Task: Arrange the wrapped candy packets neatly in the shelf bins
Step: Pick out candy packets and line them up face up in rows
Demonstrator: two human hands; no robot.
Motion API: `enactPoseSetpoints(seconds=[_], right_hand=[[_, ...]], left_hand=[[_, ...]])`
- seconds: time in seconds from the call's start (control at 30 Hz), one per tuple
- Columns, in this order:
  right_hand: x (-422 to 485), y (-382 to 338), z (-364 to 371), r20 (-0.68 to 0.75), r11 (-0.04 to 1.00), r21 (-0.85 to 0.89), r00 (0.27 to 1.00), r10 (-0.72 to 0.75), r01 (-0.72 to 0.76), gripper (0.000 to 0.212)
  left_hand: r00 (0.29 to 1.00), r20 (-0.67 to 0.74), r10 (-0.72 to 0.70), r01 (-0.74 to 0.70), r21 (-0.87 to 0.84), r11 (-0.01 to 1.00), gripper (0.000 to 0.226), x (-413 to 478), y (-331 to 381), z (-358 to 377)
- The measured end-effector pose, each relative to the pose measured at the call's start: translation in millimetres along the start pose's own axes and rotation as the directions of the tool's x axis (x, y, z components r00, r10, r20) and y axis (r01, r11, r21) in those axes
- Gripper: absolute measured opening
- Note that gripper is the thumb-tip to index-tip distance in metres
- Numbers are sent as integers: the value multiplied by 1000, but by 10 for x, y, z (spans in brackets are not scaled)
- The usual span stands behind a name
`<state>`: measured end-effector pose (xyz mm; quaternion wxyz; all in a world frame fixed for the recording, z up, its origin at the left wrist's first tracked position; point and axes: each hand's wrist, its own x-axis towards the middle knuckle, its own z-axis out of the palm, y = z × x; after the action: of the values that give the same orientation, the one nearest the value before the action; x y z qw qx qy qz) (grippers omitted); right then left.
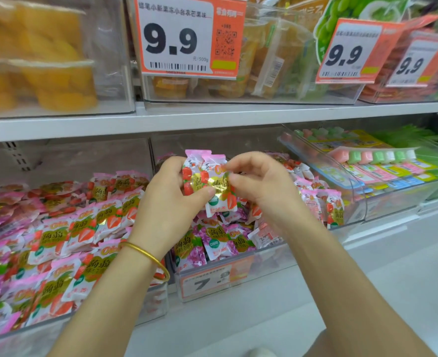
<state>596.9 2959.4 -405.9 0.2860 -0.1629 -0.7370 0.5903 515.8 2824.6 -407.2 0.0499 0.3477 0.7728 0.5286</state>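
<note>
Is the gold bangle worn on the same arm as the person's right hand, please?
No, the gold bangle sits on the wrist just below the left hand, which grips the strawberry candy packets.

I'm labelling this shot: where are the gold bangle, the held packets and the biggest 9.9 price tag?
gold bangle [146, 254], head view, middle of the band.
held packets [219, 186], head view, gold heart on the front packet.
biggest 9.9 price tag [188, 39], head view, its second printed 9.
</note>
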Motion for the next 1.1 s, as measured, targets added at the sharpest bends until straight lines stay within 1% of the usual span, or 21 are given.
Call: enactPoseSetpoints(seconds=[0.03,0.07,0.1,0.13,0.2,0.27,0.3,0.33,0.4,0.53,0.6,0.67,0.7,0.73,0.8,0.87,0.9,1.0,1.03,1.1], right_hand=[[10,-26,-87,-52,999,-40,999,1,-3,22],[21,-45,-193,-115,988,-151,993,-13,-5,23],[29,-45,-306,-146,949,-314,988,-38,-10,24],[27,-36,-405,-131,884,-467,990,-50,-17,24],[2,4,-519,-10,734,-679,1000,23,-23,23],[-22,84,-540,111,563,-827,985,134,17,13],[-30,116,-535,147,468,-882,974,173,50,8],[-38,127,-525,157,391,-918,968,196,70,8],[-50,116,-513,127,305,-951,967,220,55,14],[-99,56,-487,71,102,-994,953,294,43,36],[-117,27,-464,72,79,-996,949,308,50,37],[-121,18,-449,96,115,-991,948,304,64,31],[-122,18,-448,113,150,-986,949,295,71,26],[-120,19,-456,132,205,-976,951,281,75,22],[-108,15,-492,158,385,-921,955,252,51,20],[-113,-24,-514,168,575,-818,964,204,21,23],[-112,-44,-521,171,643,-765,973,156,32,25],[-115,-114,-472,131,804,-590,991,3,76,30],[-112,-112,-447,113,864,-498,994,-13,68,29],[-90,-88,-391,92,954,-300,996,15,13,24]], left_hand=[[1000,-10,2,-2,16,1000,30,1,-2,7],[1000,-15,2,-1,26,1000,30,1,-2,11],[1000,-18,1,0,33,999,30,1,-3,16],[1000,-19,2,-1,42,999,30,3,-9,20],[1000,-23,5,-4,55,998,32,6,-16,28],[1000,-29,3,-2,58,998,33,10,-20,37],[1000,-31,1,1,58,998,33,8,-20,41],[999,-33,-1,3,58,998,33,8,-22,46],[999,-39,0,3,59,998,32,8,-23,51],[999,-41,-2,5,60,998,34,7,-16,53],[999,-36,0,2,67,998,34,7,-17,52],[1000,-31,1,1,68,998,32,3,-16,50],[1000,-30,2,0,66,998,32,1,-13,49],[1000,-29,3,-1,64,998,31,-2,-12,47],[1000,-29,4,-2,60,998,30,-6,-10,47],[1000,-30,2,0,56,998,30,-6,-10,50],[1000,-31,2,-1,54,999,30,-7,-9,51],[999,-37,2,0,48,999,30,-12,-12,50],[999,-39,2,0,42,999,29,-12,-15,49],[999,-40,2,-1,26,1000,30,-12,-22,47]])
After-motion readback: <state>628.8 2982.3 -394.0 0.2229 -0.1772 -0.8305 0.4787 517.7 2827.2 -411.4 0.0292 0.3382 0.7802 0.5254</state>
